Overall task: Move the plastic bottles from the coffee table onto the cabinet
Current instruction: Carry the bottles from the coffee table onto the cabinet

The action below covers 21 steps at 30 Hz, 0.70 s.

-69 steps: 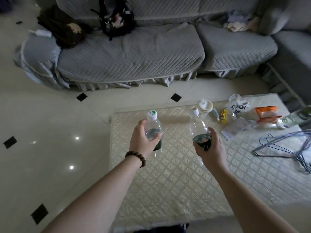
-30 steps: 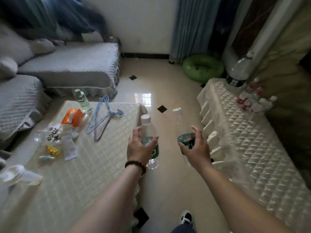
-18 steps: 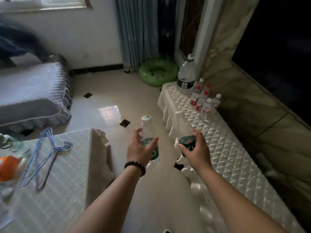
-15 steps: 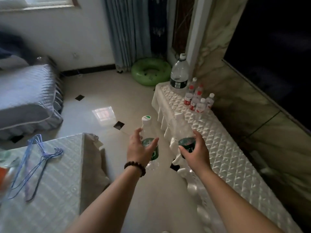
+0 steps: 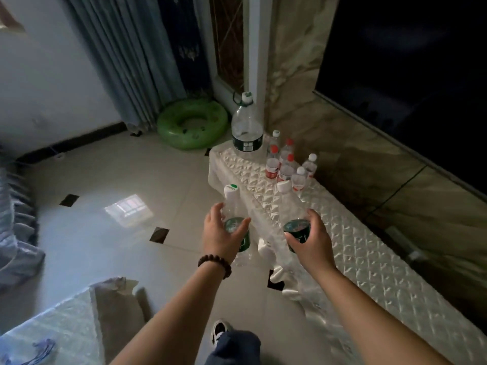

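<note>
My left hand (image 5: 220, 237) grips a clear plastic bottle (image 5: 233, 206) with a green label and a white-and-green cap, held upright over the floor beside the cabinet. My right hand (image 5: 311, 242) grips a second clear bottle (image 5: 290, 206) with a green label and white cap, upright above the cabinet's near edge. The cabinet (image 5: 369, 259) is low, long and draped in a white quilted cover. Only a corner of the coffee table (image 5: 52, 325) shows at the bottom left.
At the cabinet's far end stand a large water jug (image 5: 246, 127) and several small bottles (image 5: 287, 164) with red or white caps. A green swim ring (image 5: 192, 123) lies on the floor by the curtain. A sofa edge (image 5: 15, 233) is at the left.
I have turned from the coffee table toward the cabinet and stepped closer. Both hands still hold their bottles, now nearer the cabinet's cover.
</note>
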Each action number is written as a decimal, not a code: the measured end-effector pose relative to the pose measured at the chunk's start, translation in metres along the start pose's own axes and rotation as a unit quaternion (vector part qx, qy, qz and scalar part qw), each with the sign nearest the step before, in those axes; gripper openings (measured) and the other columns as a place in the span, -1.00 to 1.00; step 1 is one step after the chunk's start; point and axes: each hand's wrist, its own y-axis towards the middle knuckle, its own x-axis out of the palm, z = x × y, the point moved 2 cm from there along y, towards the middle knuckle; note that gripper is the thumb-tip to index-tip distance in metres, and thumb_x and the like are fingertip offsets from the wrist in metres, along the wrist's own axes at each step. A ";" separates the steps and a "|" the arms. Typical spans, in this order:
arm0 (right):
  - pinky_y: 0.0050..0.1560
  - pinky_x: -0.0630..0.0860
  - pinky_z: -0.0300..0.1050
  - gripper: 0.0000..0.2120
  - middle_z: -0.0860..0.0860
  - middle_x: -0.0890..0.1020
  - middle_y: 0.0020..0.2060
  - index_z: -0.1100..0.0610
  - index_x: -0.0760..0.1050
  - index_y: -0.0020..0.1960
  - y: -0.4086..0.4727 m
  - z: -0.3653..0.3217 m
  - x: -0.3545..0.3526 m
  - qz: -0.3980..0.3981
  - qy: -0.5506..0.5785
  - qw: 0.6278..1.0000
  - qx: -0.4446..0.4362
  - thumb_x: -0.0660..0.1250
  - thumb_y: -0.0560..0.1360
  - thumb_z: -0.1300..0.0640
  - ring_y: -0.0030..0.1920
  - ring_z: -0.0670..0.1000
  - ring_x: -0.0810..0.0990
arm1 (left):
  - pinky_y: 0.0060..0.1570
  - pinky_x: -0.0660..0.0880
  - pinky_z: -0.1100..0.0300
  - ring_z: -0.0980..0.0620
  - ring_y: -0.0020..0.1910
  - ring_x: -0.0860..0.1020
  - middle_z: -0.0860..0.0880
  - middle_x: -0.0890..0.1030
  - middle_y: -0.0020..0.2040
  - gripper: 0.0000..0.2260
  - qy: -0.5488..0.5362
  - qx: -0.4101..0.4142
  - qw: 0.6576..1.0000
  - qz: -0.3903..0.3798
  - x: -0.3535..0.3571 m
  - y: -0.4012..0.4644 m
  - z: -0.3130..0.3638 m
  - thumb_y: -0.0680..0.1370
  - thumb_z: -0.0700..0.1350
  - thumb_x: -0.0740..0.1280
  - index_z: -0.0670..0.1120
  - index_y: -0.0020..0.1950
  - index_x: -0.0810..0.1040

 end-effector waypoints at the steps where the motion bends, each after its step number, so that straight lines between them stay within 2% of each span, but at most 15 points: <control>1: 0.09 0.34 -0.23 -0.30 0.06 0.41 0.35 0.02 0.18 0.45 0.009 -0.004 0.006 0.006 0.004 1.000 0.012 0.45 0.42 0.07 0.29 0.07 0.43 | 0.09 0.55 -0.03 -0.03 0.16 0.49 -0.07 0.43 0.25 -0.34 0.005 0.002 1.000 -0.008 -0.002 0.018 0.001 0.35 0.12 0.48 0.04 0.37 0.29; 9: 0.09 0.37 -0.21 -0.32 0.06 0.45 0.30 0.06 0.24 0.41 0.073 -0.002 0.018 0.080 0.005 0.993 0.082 0.48 0.40 0.06 0.25 0.08 0.48 | 0.08 0.55 -0.02 0.00 0.12 0.50 -0.04 0.46 0.23 -0.34 0.058 0.037 0.995 -0.077 0.021 0.128 0.016 0.35 0.16 0.47 0.07 0.36 0.28; 15: 0.08 0.36 -0.18 -0.28 0.12 0.44 0.33 0.10 0.22 0.43 0.130 0.040 0.011 0.121 0.001 0.980 0.156 0.49 0.39 0.06 0.28 0.14 0.46 | 0.09 0.53 -0.01 -0.03 0.12 0.51 -0.04 0.47 0.23 -0.37 0.092 0.042 0.985 -0.141 0.090 0.181 0.023 0.36 0.16 0.45 0.09 0.35 0.29; 21: 0.16 0.31 -0.21 -0.21 0.11 0.36 0.39 0.14 0.16 0.49 0.204 0.100 0.013 0.109 0.035 0.967 0.229 0.49 0.39 0.09 0.36 0.12 0.38 | 0.05 0.52 0.06 -0.05 0.11 0.53 -0.03 0.49 0.25 -0.39 0.134 0.033 0.976 -0.170 0.168 0.235 0.021 0.37 0.11 0.47 0.08 0.33 0.28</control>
